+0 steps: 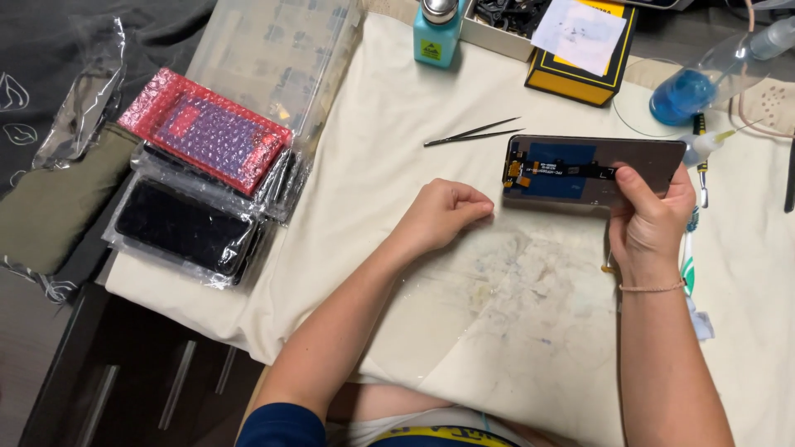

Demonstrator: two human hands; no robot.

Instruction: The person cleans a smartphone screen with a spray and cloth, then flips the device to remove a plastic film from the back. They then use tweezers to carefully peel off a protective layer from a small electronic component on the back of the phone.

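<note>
Right hand gripping a phone screen panel by its lower right edge, thumb pressed on the back, panel held inner side up just above the cloth on the surface. Blue patch and orange flex connector showing near the panel's left end. Left hand curled into a loose fist, empty, resting on the cloth just left of the panel, not touching it. Probably an inspection or prep step on the panel's back. Next move likely needing a free hand and a fine tool: tweezers lying near, above the left hand. Both forearms reaching forward from the body, right wrist bent up, left wrist flat. Bubble-wrapped and bagged screens stacked well to the left; teal bottle and yellow box at the far edge.
</note>
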